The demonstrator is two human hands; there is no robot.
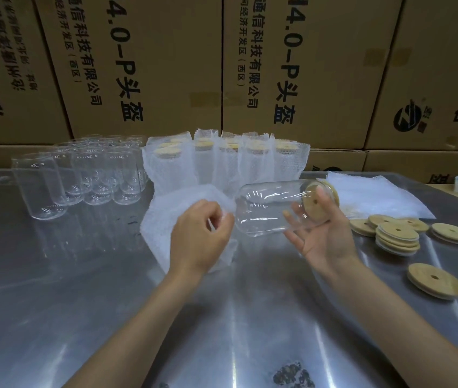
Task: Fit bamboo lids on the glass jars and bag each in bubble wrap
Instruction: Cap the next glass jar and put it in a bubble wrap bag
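1. Two bare hands work above a shiny, scuffed metal table [82, 289]. The right hand [325, 233] cradles a clear glass jar [267, 208] lying sideways in the air, fingers curled under its smooth wall and thumb on its round bamboo lid [318, 201], which has a small centre hole.
2. The left hand [202, 236] pinches the edge of a crinkled, dimpled bubble-wrap bag [171, 219] just left of the jar's base.
3. Five wrapped, lidded jars [227, 158] show in the front row behind, upright; any farther back are too hidden to count.
4. A cluster of bare cylindrical glass jars [90, 169] stands at the far left, too overlapped to count.
5. Loose bamboo discs [398, 233] lie at the right, some stacked; one [435, 280] lies apart, nearer.
6. Flat bubble-wrap bags [376, 194] lie behind them.
7. Printed cardboard cartons [152, 65] form the backdrop.
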